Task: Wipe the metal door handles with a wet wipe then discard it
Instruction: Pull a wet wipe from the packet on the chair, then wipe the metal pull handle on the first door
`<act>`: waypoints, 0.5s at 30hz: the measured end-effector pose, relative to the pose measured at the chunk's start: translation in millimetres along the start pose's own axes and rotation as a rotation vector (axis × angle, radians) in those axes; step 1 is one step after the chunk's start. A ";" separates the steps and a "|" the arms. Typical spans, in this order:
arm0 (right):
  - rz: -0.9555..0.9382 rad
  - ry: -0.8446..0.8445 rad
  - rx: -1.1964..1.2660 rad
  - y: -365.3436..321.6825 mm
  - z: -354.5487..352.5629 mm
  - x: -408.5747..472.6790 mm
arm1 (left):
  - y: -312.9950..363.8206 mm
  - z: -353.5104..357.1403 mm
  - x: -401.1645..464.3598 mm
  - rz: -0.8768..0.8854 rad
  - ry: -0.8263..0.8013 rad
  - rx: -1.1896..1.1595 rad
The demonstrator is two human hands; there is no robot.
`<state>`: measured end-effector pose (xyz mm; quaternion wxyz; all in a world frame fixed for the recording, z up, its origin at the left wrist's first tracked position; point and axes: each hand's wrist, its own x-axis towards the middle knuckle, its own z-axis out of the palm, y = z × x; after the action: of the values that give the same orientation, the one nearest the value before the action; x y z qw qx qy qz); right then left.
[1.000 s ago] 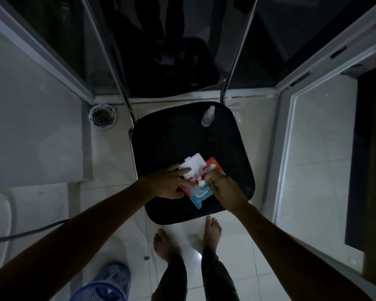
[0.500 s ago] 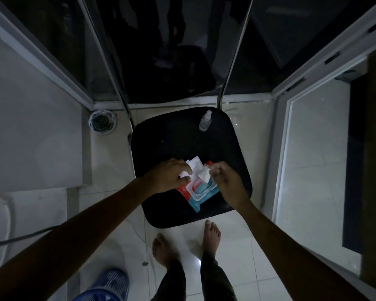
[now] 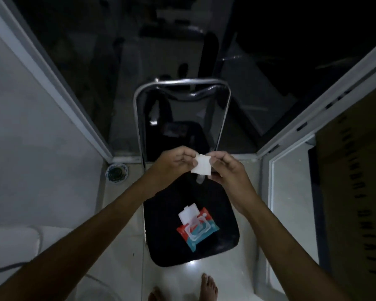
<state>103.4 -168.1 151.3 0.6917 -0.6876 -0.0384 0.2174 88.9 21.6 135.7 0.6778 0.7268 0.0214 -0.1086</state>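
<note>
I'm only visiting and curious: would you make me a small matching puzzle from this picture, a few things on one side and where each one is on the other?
Things:
1. white folded wet wipe
2. red and blue wipe packet with its white lid flipped open
3. round patterned floor drain
4. bare feet

Places:
a. on the tiled floor at the bottom edge of the view
b. lying on the black chair seat
c. in the floor corner by the left wall
d. pinched between the left hand and right hand

Pairs: 1-d, 2-b, 3-c, 4-a
</note>
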 end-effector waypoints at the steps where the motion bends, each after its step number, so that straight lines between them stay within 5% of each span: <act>1: -0.031 0.000 -0.012 -17.5 2.4 -4.1 | 20.4 -3.4 -4.4 0.046 0.033 0.003; 8: -0.247 -0.012 -0.068 -139.9 14.9 -56.8 | 152.2 -7.2 -55.9 0.337 0.073 -0.010; 15: -0.435 0.013 -0.171 -209.8 9.5 -116.3 | 224.5 14.0 -88.2 0.439 0.061 -0.037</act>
<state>47.1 -191.9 383.5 0.6618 -0.7206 -0.1996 0.0545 41.1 -0.1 371.5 0.6973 0.7046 -0.1147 0.0640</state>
